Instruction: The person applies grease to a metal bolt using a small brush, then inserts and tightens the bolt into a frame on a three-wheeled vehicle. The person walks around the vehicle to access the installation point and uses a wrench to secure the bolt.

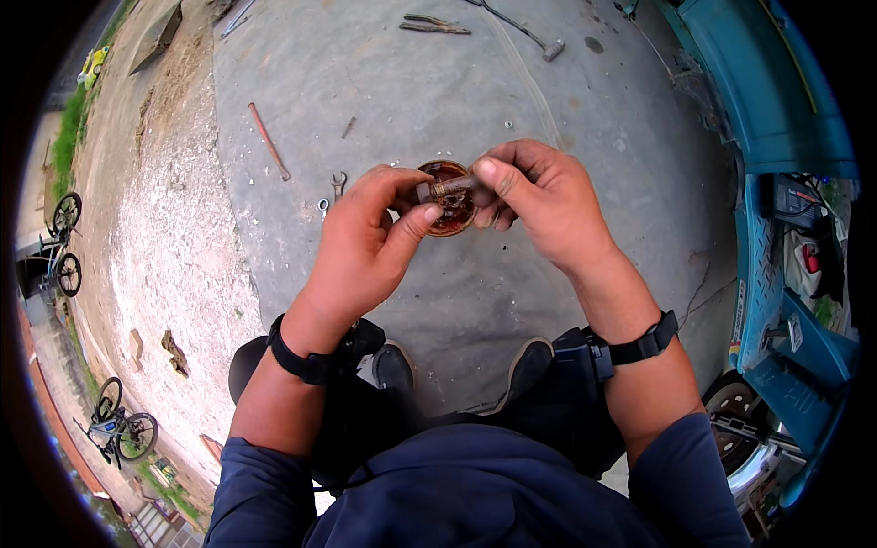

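Observation:
Between my two hands a rusty, threaded bolt (453, 186) is held crosswise. My left hand (365, 224) pinches its left end, where a thicker nut or head shows between thumb and fingers. The fingers of my right hand (548, 201) are closed on the other end, which they partly cover. Directly beneath the bolt is a round, open tin (453, 231) with dark reddish-brown grease in it. The bolt and fingertips hide part of the tin. I cannot tell whether the bolt touches the grease.
Left of the tin lie a wrench (339, 183) and a red-handled bar (269, 142). Pliers (436, 26) and a hammer (551, 47) lie farther off on the grey ground. A blue vehicle (763, 91) stands along the right. Bicycles (123, 429) stand at the far left.

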### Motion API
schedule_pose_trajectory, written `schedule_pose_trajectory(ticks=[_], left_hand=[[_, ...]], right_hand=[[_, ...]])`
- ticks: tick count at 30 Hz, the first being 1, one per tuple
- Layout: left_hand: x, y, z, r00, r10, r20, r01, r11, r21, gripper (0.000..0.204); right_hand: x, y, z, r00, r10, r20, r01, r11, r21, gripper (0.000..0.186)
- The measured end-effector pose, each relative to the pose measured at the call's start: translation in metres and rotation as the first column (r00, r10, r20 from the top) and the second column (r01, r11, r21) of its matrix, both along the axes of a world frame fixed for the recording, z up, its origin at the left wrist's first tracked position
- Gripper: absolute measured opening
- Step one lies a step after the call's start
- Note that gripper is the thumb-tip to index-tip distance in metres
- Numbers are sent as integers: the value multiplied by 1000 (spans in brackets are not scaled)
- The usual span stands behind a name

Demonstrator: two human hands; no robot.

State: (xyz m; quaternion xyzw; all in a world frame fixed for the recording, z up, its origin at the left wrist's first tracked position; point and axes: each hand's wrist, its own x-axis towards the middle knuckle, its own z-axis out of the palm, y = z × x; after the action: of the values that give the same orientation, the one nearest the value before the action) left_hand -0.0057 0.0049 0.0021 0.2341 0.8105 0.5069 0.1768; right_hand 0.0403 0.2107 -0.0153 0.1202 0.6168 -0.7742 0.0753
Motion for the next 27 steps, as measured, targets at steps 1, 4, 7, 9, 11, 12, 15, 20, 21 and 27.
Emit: schedule_pose_trajectory(ticks=[1,4,7,9,11,12,15,20,21,27], left_hand=[[-3,1,4,984,-55,-172,45,997,-66,21],[-1,2,1,993,5,-117,-9,999,-34,20],[-3,0,8,951,55,303,-55,998,-9,21],[-3,0,8,908,52,415,-70,997,27,22],[2,0,0,935,56,350,-104,987,120,22],[1,1,3,982,30,185,-42,997,60,22],[-1,3,9,992,-22,-121,13,997,-72,22],[-4,-1,11,879,55,474,-85,995,42,23],[-2,0,10,895,67,442,-103,993,59,23],[-1,1,6,969,-20,-246,1,997,-79,21]], right_hand=[[-1,1,0,1000,-6,23,7,999,-38,25],[-1,0,2,999,-43,11,43,998,-42,24],[-2,-2,2,998,-58,-30,59,998,9,24],[-2,-3,2,998,-50,-34,51,998,24,24],[-1,-4,3,999,-35,-19,35,999,18,24],[-1,-2,3,1000,-26,11,26,1000,-17,24],[-1,1,2,999,-19,48,23,997,-69,24],[-1,-3,2,999,-38,-37,39,999,23,25],[-1,-3,2,999,-31,-25,31,999,20,25],[-2,-3,2,998,-5,66,9,999,-53,24]])
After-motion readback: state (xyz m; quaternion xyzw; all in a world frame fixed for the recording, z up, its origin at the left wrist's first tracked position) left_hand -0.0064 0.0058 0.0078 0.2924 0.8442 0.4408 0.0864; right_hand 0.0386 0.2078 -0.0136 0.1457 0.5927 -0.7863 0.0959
